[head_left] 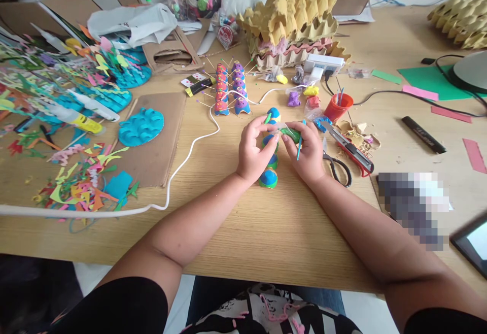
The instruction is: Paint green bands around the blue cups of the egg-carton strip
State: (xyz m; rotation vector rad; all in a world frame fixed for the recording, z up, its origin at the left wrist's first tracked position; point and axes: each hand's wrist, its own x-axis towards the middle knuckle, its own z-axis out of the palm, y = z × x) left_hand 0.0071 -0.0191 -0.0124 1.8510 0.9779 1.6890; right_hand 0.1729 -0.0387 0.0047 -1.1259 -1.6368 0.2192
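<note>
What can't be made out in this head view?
Head view:
Row of blue-and-green pieces: partly hidden behind the left hand.
Green packet: one end covered by the right hand.
Pixelated patch: blurring hides what lies beneath.
Dark-framed device: cut off by the right edge.
Black marker: lettering too small to read.

The lump is green, the stick blue, the domes blue and green

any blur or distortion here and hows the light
Head view: a pixelated patch hides something at right; the black sleeve at lower left looks stretched, likely by a wide lens; light seems soft, shadows faint; left hand and right hand read fairly clearly.
</note>
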